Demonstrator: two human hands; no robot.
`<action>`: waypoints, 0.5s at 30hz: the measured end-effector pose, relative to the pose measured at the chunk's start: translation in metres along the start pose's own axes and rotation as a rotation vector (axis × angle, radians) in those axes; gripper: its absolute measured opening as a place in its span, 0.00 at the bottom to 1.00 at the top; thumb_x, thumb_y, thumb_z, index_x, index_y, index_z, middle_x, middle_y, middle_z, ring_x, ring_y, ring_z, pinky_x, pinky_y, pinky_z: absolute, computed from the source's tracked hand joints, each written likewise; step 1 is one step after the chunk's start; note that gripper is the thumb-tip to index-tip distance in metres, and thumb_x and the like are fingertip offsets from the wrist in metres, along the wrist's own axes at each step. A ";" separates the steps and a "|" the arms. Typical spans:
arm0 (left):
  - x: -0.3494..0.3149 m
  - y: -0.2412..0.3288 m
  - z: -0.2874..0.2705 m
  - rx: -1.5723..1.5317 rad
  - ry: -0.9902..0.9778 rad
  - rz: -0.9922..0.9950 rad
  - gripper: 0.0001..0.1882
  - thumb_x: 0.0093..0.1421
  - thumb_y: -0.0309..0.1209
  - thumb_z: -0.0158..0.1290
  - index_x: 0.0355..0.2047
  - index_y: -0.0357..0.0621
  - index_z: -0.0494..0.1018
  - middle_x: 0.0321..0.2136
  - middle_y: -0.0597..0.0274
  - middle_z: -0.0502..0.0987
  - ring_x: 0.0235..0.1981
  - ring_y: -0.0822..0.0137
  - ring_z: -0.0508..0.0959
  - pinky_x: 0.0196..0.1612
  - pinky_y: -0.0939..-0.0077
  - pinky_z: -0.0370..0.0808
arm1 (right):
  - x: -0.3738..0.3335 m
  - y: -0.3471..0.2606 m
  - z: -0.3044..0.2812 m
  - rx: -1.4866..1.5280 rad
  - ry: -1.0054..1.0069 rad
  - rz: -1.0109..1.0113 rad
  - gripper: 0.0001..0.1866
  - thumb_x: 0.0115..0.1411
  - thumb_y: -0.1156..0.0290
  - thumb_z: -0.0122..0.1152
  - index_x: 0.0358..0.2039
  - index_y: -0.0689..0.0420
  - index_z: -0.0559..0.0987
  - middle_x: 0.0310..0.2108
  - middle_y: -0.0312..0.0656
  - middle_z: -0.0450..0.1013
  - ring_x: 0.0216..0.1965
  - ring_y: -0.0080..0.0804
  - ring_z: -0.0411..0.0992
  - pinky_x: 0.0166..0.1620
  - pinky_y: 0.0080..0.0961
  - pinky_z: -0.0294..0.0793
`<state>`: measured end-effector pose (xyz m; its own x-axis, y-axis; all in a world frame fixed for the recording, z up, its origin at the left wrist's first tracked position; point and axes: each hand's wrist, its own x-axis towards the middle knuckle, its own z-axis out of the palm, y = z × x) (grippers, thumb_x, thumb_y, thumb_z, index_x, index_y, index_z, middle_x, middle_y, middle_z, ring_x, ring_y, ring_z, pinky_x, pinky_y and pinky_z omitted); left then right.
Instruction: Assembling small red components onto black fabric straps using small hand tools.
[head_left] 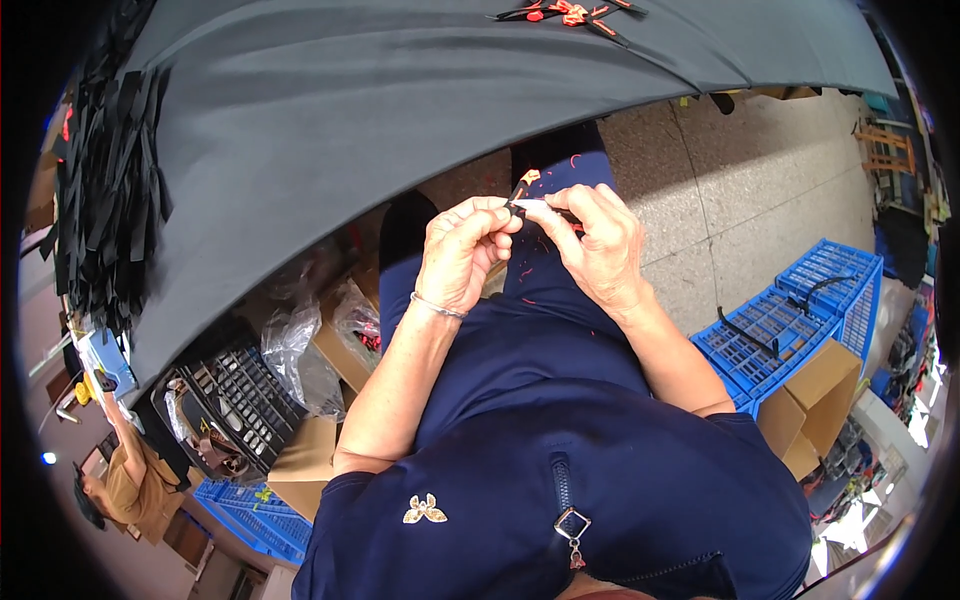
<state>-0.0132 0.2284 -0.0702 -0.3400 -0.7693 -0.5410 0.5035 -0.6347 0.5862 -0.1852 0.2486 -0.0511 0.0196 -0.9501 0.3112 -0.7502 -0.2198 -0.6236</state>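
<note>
While my left hand (463,248) pinches a narrow, orange-tipped black strip (521,188), my right hand (606,245) curls inward, grip unclear.

The left hand (465,250) is pinching a black-and-orange ribbon (519,191), the right hand (605,240) is bending its fingers just beside it, red scraps (575,159) are lying on the navy trousers (535,285), black strips (115,200) are hanging at the bench (330,130), and blue crates (765,325) are standing on the right.
</note>
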 end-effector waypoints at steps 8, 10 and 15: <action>-0.004 0.002 -0.003 -0.015 -0.034 0.025 0.07 0.57 0.23 0.52 0.35 0.32 0.75 0.26 0.58 0.79 0.21 0.76 0.75 0.25 0.85 0.73 | -0.001 -0.003 0.005 -0.009 0.034 -0.040 0.08 0.48 0.68 0.68 0.24 0.54 0.76 0.21 0.35 0.72 0.21 0.33 0.67 0.25 0.28 0.68; -0.009 0.002 -0.010 0.012 0.007 -0.002 0.06 0.57 0.23 0.52 0.34 0.34 0.75 0.25 0.59 0.79 0.21 0.76 0.75 0.25 0.85 0.73 | -0.002 -0.003 0.006 0.007 -0.031 -0.013 0.09 0.49 0.67 0.68 0.26 0.54 0.76 0.21 0.35 0.72 0.21 0.33 0.68 0.25 0.29 0.68; -0.038 0.003 -0.073 0.078 0.192 0.146 0.06 0.57 0.25 0.53 0.35 0.37 0.74 0.27 0.59 0.79 0.23 0.75 0.75 0.28 0.82 0.73 | -0.009 0.007 0.024 0.066 -0.046 0.209 0.10 0.50 0.67 0.69 0.30 0.55 0.78 0.21 0.37 0.72 0.23 0.31 0.71 0.28 0.27 0.70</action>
<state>0.0590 0.2613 -0.0915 -0.1074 -0.8300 -0.5473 0.4706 -0.5274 0.7074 -0.1746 0.2501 -0.0751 -0.1003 -0.9854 0.1377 -0.6964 -0.0293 -0.7170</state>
